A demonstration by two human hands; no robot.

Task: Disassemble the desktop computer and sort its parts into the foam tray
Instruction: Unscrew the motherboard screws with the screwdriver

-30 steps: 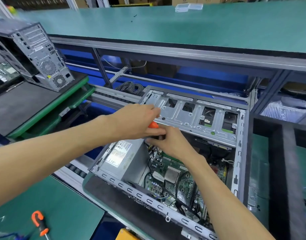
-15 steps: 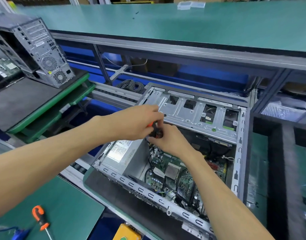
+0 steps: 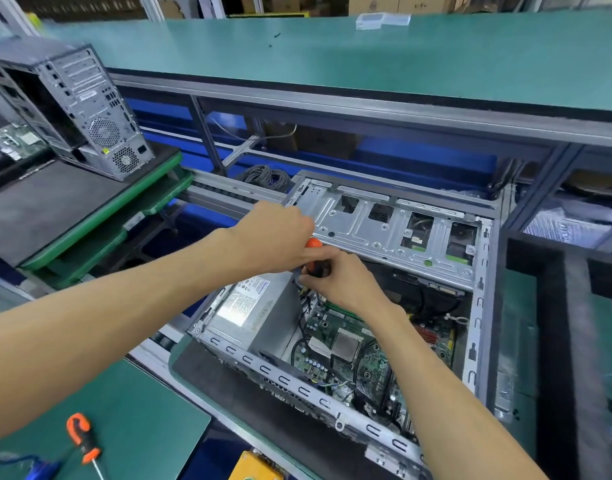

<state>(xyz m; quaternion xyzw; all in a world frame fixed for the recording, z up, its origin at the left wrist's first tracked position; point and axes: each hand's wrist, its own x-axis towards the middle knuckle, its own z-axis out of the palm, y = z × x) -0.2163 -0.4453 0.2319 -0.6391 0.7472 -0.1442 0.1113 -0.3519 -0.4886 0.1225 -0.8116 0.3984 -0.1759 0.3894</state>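
Orange screwdriver (image 3: 313, 243) gripped in left hand (image 3: 275, 237), right hand (image 3: 339, 278) pinching its shaft inside the open case (image 3: 332, 403) on the conveyor. Motherboard (image 3: 349, 348) and PSU (image 3: 249, 303) still in, so early days.

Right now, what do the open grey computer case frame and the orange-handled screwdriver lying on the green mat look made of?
Open grey computer case frame: looks like stamped sheet steel, bare matte zinc-grey, judging by its punched slots, pressed ribs and folded edges. Orange-handled screwdriver on the green mat: handle looks like moulded plastic, orange with black sections, possibly rubbery grip; its thin shaft seems metal, but it is too small to be sure.
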